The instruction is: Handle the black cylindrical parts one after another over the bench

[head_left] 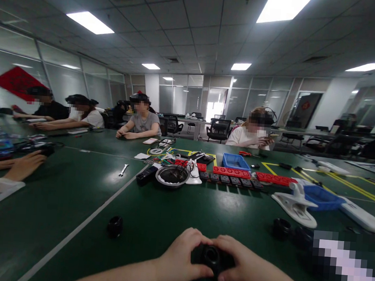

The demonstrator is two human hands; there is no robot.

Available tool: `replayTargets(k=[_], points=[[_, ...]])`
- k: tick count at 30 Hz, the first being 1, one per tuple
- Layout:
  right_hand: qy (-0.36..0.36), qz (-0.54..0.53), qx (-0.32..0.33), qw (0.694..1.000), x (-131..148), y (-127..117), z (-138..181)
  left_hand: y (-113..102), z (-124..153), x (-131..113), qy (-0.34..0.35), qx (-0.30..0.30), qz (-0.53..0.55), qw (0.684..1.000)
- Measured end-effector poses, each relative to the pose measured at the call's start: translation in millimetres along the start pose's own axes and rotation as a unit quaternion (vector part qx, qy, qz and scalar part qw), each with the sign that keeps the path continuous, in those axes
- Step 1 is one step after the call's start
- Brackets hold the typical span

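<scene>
Near the front edge of the green table [155,218], my left hand [185,257] and my right hand [245,264] grip a small black round part [211,256] from both sides. Its upper face shows a ring-shaped opening; I cannot make out its exact kind. Thumbs sit on the near side and index fingers on the far side. A similar black round part [115,226] stands on the table to the left. Another black round part [282,228] lies to the right, beside a further dark piece [303,237].
A wrench [123,170] lies left of a metal bowl [171,184]. Behind are red strips [231,173], a blue tray [236,161], and at right a white clamp-like stand [294,205] by a blue basket [322,198]. A co-worker's hand [26,164] reaches in at left; several people sit beyond.
</scene>
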State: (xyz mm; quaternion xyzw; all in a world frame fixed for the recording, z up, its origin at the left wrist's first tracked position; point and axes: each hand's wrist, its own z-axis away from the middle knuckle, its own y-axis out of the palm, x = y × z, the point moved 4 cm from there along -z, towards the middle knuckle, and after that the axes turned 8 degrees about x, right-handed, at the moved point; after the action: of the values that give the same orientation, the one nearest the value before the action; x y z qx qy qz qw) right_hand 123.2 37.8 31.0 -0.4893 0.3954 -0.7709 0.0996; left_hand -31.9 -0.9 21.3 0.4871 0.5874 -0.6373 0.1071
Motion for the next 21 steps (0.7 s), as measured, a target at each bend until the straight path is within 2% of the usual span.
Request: replayTargets(k=[4,7,10,12,14,17,21], points=[[0.021,0.039,-0.008,0.999,-1,2,-2,-2,-2,-2,0.01,0.05,0.011,0.999],[0.063,0.056,-0.038,0.996,-4,9,-5,-1,-2,-2,0.009,0.057,0.022,0.998],[0.119,0.114,-0.101,0.981,-3,18,-9,3,-2,2,-0.041,0.007,0.02,0.999],[0.135,0.174,-0.15,0.964,2,21,-11,5,-1,5,-0.081,-0.039,0.01,0.996],[0.135,0.216,-0.171,0.952,7,23,-11,6,0,6,-0.094,-0.062,0.001,0.994],[0.105,0.199,-0.128,0.966,8,20,-7,5,1,4,-0.071,-0.045,0.002,0.996],[0.054,0.106,-0.046,0.992,3,10,0,1,0,0,-0.015,0.046,0.029,0.998]])
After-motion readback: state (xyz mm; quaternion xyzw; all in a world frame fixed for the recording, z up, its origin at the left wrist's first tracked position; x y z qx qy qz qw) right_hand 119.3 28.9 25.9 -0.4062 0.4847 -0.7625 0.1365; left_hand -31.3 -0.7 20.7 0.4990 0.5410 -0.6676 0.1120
